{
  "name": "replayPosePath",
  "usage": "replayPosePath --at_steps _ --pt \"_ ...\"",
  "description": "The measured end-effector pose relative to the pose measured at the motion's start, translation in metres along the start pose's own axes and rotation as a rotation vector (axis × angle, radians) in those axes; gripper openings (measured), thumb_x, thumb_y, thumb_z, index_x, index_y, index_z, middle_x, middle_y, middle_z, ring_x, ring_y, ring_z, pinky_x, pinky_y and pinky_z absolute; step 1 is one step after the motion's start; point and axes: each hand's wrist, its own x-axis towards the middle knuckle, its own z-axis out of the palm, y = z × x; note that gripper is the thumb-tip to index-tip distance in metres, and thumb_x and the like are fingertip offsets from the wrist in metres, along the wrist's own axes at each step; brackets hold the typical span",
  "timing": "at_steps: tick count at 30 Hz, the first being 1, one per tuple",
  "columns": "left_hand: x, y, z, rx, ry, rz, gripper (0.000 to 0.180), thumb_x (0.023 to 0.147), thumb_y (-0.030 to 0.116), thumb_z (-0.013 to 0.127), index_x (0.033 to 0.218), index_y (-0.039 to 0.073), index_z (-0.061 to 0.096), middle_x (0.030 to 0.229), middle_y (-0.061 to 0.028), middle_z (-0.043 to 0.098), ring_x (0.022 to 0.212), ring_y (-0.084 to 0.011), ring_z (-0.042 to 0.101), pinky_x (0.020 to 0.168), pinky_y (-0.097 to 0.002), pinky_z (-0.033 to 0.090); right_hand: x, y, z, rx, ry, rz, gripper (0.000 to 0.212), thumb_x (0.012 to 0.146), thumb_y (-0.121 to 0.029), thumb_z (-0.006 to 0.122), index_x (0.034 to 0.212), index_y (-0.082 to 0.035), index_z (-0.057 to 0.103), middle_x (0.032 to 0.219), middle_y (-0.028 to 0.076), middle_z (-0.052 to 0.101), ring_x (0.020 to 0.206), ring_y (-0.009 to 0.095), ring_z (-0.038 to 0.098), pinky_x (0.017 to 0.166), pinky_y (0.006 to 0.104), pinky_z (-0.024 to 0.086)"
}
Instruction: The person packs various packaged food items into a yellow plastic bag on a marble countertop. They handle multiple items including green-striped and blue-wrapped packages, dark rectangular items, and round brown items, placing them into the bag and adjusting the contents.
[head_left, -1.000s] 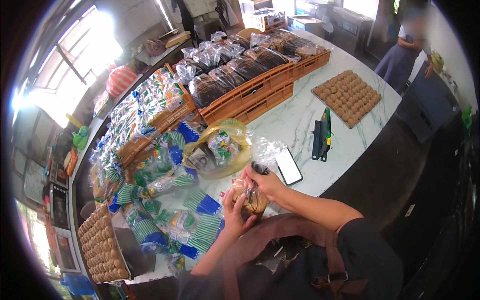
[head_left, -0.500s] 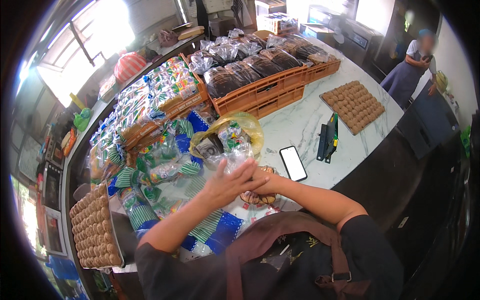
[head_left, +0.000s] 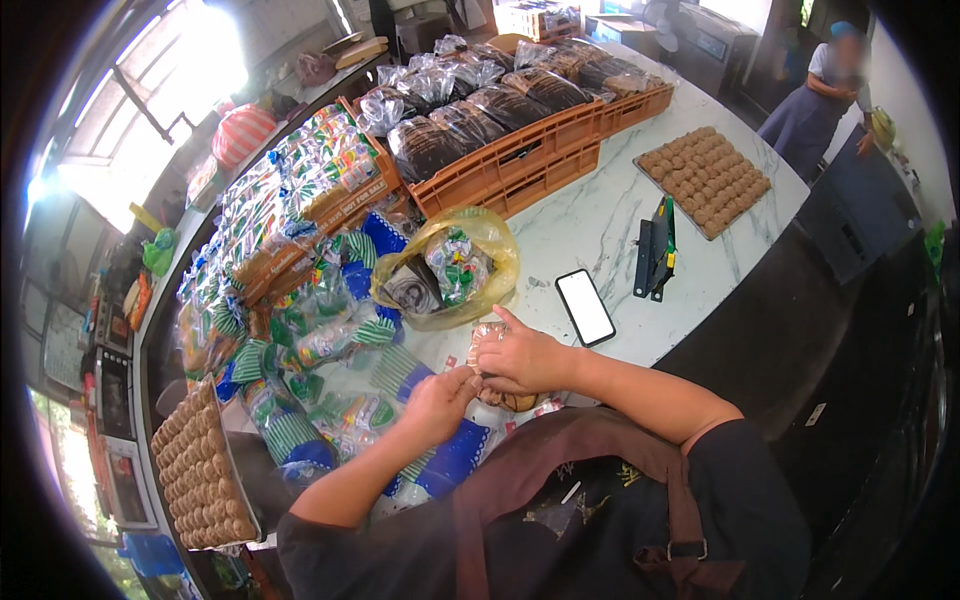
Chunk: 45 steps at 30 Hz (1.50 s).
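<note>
A brown bread (head_left: 515, 402) with dark stripes lies on the table in front of me, mostly covered by my hands. My right hand (head_left: 525, 358) is curled over its upper part, with the thumb pointing up and away. My left hand (head_left: 440, 405) meets it at the bread's left side, fingertips pinched together; whatever they hold is too small to make out. Just beyond the hands stands an open yellow plastic bag (head_left: 505, 250) containing colourful small wrappers and a dark printed piece. Left of my hands lie clear bags (head_left: 355, 415) with green stripes and blue ends.
A phone (head_left: 585, 307) and a black-green device (head_left: 655, 255) lie to the right, before a tray of dough balls (head_left: 705, 175). Orange crates (head_left: 530, 165) hold dark wrapped loaves. Bagged goods (head_left: 300, 190) stack left; another tray (head_left: 205, 470) stands near left. A person (head_left: 815, 110) stands far right.
My left hand has gone from open fingers above the right hand to a pinch lower down at the bread. My right hand has shifted slightly. The yellow bag now shows more fully.
</note>
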Motion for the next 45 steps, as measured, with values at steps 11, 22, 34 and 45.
replayPosePath --at_steps 11,22,34,45 --pt "-0.02 0.027 0.034 0.023 0.207 0.372 0.042 0.091 0.027 0.055 0.13 0.012 0.058 0.128 -0.0091 0.057 0.115 -0.0249 0.053 0.103 -0.047 0.033 -0.008 0.008 0.007 -0.01 0.055 -0.04 0.019 0.085 -0.02 0.057 0.093 -0.004 0.062 0.098 0.012 0.062 0.104 0.029 0.058 0.112 0.0568 0.027" --pt "0.028 0.041 0.0 0.866 0.423 0.747 0.025 0.074 0.014 0.063 0.099 0.018 0.063 0.083 0.0004 0.053 0.092 -0.0199 0.051 0.099 -0.0523 0.021 -0.033 -0.027 -0.028 0.348 0.215 0.091 0.03 0.098 -0.026 0.047 0.103 0.003 0.056 0.103 0.022 0.059 0.111 0.038 0.054 0.114 0.0584 0.021" --pt "0.052 0.169 0.025 -0.813 -0.515 -0.214 0.04 0.096 0.035 0.052 0.083 -0.002 0.062 0.074 -0.0052 0.06 0.064 -0.0135 0.053 0.061 -0.026 0.042 -0.132 -0.069 -0.113 -0.225 0.442 0.34 0.028 0.089 -0.022 0.06 0.11 -0.004 0.059 0.111 0.012 0.062 0.112 0.029 0.056 0.114 0.0572 0.023" --pt "0.285 0.178 0.161 -0.09 -0.08 0.156 0.052 0.09 0.04 0.061 0.124 0.001 0.054 0.077 -0.0108 0.064 0.073 -0.023 0.063 0.069 -0.0364 0.049 -0.319 0.004 -0.234 -0.173 0.698 0.534 0.023 0.084 -0.01 0.058 0.098 0.009 0.059 0.099 0.025 0.063 0.095 0.041 0.062 0.102 0.0524 0.044"
